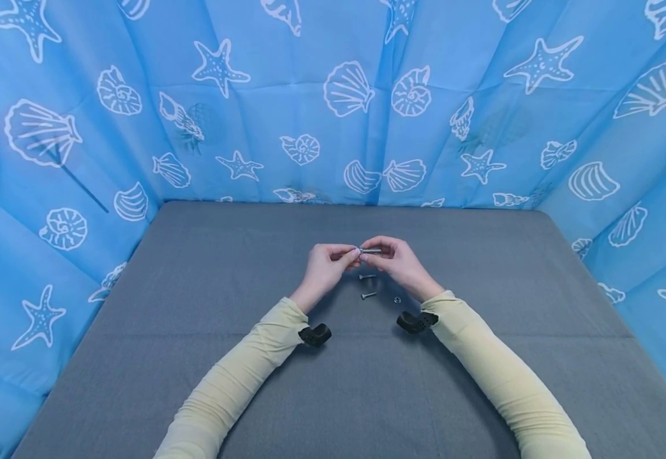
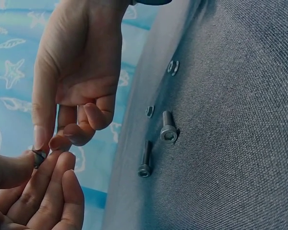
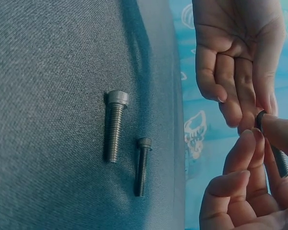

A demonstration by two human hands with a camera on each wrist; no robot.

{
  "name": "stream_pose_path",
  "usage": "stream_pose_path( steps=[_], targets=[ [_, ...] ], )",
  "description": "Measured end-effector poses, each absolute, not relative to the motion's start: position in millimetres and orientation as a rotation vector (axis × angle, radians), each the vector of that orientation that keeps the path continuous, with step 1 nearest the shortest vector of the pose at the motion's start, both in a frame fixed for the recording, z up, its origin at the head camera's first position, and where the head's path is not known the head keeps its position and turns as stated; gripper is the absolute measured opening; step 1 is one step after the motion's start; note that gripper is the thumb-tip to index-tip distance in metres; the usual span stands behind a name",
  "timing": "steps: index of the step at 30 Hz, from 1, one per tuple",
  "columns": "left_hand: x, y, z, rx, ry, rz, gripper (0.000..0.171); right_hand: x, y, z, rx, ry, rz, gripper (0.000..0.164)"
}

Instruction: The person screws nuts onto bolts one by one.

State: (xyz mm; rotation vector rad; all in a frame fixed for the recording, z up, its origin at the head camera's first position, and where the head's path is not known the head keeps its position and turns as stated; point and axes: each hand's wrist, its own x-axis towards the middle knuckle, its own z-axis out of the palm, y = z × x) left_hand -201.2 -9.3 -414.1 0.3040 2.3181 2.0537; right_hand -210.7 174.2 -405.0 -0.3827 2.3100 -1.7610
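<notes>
Left hand (image 1: 324, 266) and right hand (image 1: 399, 260) are pinching one bolt (image 1: 372, 251), frame centre; light, in-line grip is likely helping.

Your head view looks forward and down from above, far enough back to take in your left hand (image 1: 327, 268), right hand (image 1: 400, 264), the table (image 1: 367, 401) and the curtain (image 1: 293, 64) behind. Both wrist views look in low and close, rolled sideways, so the table stands along the right of the left wrist view and the left of the right one. They share your hands, the big bolt (image 3: 116, 125) and small bolt (image 3: 143, 166).
</notes>
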Motion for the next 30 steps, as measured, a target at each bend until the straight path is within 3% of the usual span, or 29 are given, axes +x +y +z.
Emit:
stream_pose_path(
  steps=[16,30],
  targets=[
    [-215,-10,-415,0.278,2.277,2.097,0.021,-222,187,-401,-0.230,2.192,-1.775,0.038],
    [-254,-5,-429,-0.040,2.019,1.989,0.022,-258,196,-408,0.000,2.118,-1.645,0.038]
  ],
)
